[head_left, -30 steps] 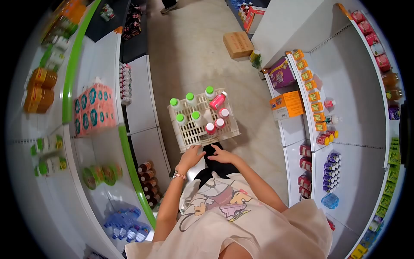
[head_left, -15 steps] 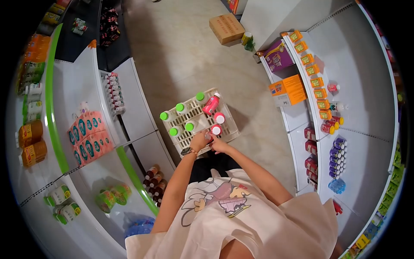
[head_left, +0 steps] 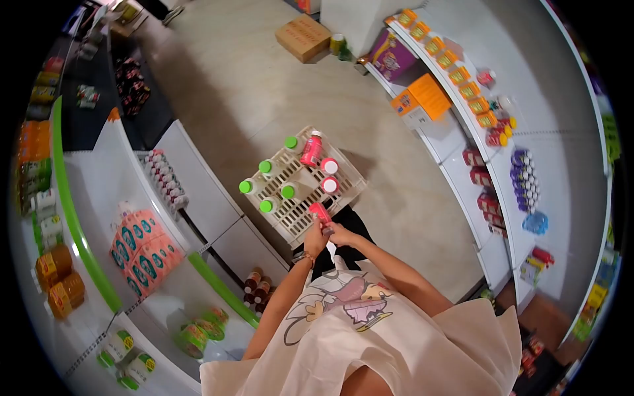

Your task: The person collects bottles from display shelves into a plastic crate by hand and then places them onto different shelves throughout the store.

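Observation:
In front of my body, at the near edge of a cream plastic crate (head_left: 290, 232), I hold a pink bottle (head_left: 319, 212) tilted, its base pointing away from me. My left hand (head_left: 316, 240) is closed around it. My right hand (head_left: 339, 234) is closed at its near end, where something white shows below the fingers. On the crate stand several bottles with green caps (head_left: 288, 191) and two pink bottles with white caps (head_left: 329, 185). Another pink bottle (head_left: 312, 152) leans at the far right side.
Shelving rises on both sides. The left shelf holds pink tissue packs (head_left: 146, 254), small bottles (head_left: 165, 179) and brown drink bottles (head_left: 257, 284). Orange boxes (head_left: 458, 76) line the right shelf, with a large orange carton (head_left: 422, 97) below. A cardboard box (head_left: 302, 38) sits on the floor ahead.
Both hands have drawn back from the crate toward my body, with the pink bottle now showing between them. The view has turned, and the crate's bottles keep their arrangement.

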`<action>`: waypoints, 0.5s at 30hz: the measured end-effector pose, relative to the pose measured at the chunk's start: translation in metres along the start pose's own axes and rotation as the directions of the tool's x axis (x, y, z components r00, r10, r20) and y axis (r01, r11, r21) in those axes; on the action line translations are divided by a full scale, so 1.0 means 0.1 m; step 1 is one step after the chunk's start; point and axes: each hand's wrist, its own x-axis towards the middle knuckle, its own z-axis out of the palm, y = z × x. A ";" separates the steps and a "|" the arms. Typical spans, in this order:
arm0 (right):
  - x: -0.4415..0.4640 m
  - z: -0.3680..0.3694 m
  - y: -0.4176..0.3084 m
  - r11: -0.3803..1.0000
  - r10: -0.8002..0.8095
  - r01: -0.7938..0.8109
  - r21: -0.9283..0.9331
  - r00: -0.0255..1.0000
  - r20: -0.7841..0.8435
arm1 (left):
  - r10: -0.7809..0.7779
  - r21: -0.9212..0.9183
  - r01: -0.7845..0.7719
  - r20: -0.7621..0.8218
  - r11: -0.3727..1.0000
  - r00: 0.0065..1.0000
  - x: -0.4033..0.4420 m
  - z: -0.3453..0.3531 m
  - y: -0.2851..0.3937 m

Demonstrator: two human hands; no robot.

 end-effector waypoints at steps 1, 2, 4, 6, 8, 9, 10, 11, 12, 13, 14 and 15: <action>-0.02 0.09 0.09 0.999 -0.050 0.050 -0.005 0.996 -0.068 | 0.036 -0.184 -0.031 0.027 0.982 0.999 0.00 0.17 -0.22; 0.11 0.23 0.35 0.976 -0.211 0.218 0.022 0.961 -0.177 | 0.077 -0.362 -0.056 0.045 0.930 0.996 0.06 0.36 -0.51; 0.11 0.38 0.41 0.961 -0.250 0.195 -0.195 0.916 -0.315 | 0.140 -0.632 -0.079 0.047 0.771 0.989 0.02 0.22 -0.45; -0.03 0.52 0.29 0.967 -0.242 0.190 -0.167 0.887 -0.393 | 0.157 -0.603 -0.137 -0.020 0.786 0.987 0.08 0.39 -0.78; -0.27 0.55 0.04 0.902 -0.358 0.201 -0.382 0.842 -0.402 | 0.052 -0.738 0.105 0.186 0.666 0.981 -0.02 0.10 -0.67; -0.43 0.58 -0.14 0.844 -0.425 0.197 -0.499 0.812 -0.399 | 0.073 -0.798 0.154 0.240 0.583 0.968 -0.16 -0.10 -0.53; -0.47 0.66 -0.13 0.825 -0.430 0.186 -0.533 0.820 -0.379 | 0.037 -0.785 0.221 0.296 0.578 0.954 -0.26 -0.25 -0.45; -0.50 0.71 -0.11 0.804 -0.437 0.175 -0.569 0.822 -0.365 | 0.010 -0.768 0.282 0.351 0.575 0.936 -0.34 -0.35 -0.39; -0.54 0.68 -0.16 0.774 -0.454 0.163 -0.611 0.817 -0.357 | 0.006 -0.750 0.295 0.370 0.593 0.929 -0.40 -0.35 -0.42; -0.66 0.72 -0.19 0.709 -0.489 0.130 -0.693 0.799 -0.350 | 0.014 -0.733 0.294 0.383 0.614 0.924 -0.48 -0.37 -0.43; -0.80 0.73 -0.25 0.675 -0.480 0.137 -0.725 0.828 -0.290 | 0.107 -0.705 0.270 0.441 0.656 0.891 -0.47 -0.32 -0.58; -0.93 0.73 -0.28 0.641 -0.466 0.144 -0.754 0.854 -0.233 | 0.117 -0.660 0.260 0.470 0.705 0.875 -0.66 -0.43 -0.46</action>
